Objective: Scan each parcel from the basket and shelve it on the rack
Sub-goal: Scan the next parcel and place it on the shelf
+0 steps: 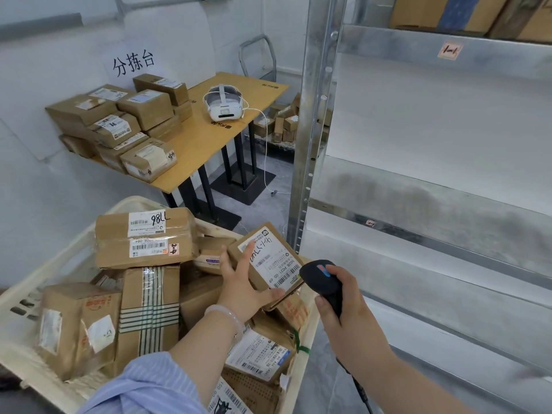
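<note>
the left grip point(242, 283) holds a small brown parcel point(263, 258) just below the middle of the view. its thumb lies across the white label and its fingers curl under the near edge, with the label facing up. a pale bracelet point(227, 316) sits on that wrist above a blue striped sleeve point(149, 383). the parcel hangs over the 2 o'clock side of the cream basket point(21, 297), which fills the 7 o'clock part of the view. the basket is heaped with other cardboard parcels point(143, 309), and the top one point(143, 237) bears a handwritten number on its label.

at 5 o'clock the right grip point(343, 315) is wrapped round the handle of a black scanner point(319, 276), one fingertip on top by its blue and red buttons. the scanner head is just beside the barcode end of the held parcel. its cable point(358, 386) runs down under the wrist.

the grey metal rack point(316, 115) stands from 1 to 4 o'clock, with cartons point(466, 13) on its top shelf. at 10 o'clock a wooden table point(206, 141) carries a stack of parcels point(119, 121) and a white headset point(224, 104).
</note>
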Tool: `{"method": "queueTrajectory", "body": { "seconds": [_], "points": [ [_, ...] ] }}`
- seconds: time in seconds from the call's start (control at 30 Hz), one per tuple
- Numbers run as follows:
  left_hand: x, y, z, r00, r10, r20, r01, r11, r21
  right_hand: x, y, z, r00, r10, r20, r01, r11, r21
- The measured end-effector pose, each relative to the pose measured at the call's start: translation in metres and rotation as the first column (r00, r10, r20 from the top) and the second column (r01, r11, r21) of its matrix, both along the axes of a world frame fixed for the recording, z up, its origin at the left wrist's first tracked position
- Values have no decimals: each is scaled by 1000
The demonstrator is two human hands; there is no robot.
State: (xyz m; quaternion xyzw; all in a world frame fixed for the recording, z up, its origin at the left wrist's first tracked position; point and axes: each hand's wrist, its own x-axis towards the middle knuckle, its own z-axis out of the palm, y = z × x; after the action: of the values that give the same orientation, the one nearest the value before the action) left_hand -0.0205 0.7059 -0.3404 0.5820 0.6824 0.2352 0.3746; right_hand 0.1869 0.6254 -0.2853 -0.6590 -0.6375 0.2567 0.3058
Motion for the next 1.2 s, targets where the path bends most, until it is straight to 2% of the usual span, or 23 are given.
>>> {"method": "queueTrajectory", "body": {
  "seconds": [0.4,0.57,0.83,1.0,1.2],
  "points": [
    [5,3,9,1000,12,-20,-12,1000,14,9,-7,10,999,31,-8,-31,999,18],
    [6,2,20,1000,-13,-17,14,997,73,15,-13,18,998,48,-34,-47,998,30],
    [23,16,88,990,-76,-118,98,977,189,33,-22,51,995,75,-64,-68,992,105],
    [35,25,126,990,-121,-77,138,953,269,48,-26,75,993,81,-84,-65,983,173],
    [47,27,153,981,-159,-113,190,907,375,61,-36,102,988,113,-105,-86,968,234]
  ]
}}
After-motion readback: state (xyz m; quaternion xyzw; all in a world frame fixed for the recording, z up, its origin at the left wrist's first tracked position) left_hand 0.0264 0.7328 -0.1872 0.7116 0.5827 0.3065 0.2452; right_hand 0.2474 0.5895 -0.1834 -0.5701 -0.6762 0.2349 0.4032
